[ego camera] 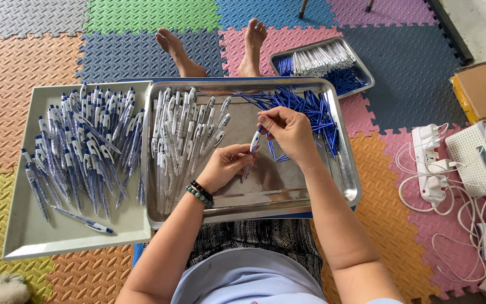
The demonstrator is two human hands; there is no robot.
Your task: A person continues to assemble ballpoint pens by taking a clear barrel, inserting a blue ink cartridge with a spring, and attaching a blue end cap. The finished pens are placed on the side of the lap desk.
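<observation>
Two hands meet over the steel tray (344, 186) on the person's lap. The left hand (226, 164) is curled around the lower barrel of a pen (252, 151), and the right hand (288, 130) pinches its upper end between fingertips. Left of the pen lie clear pen barrels (184, 135); behind it, blue refills (305, 107). Beside the tray's left edge, a grey tray (57, 236) holds finished pens (80, 152).
</observation>
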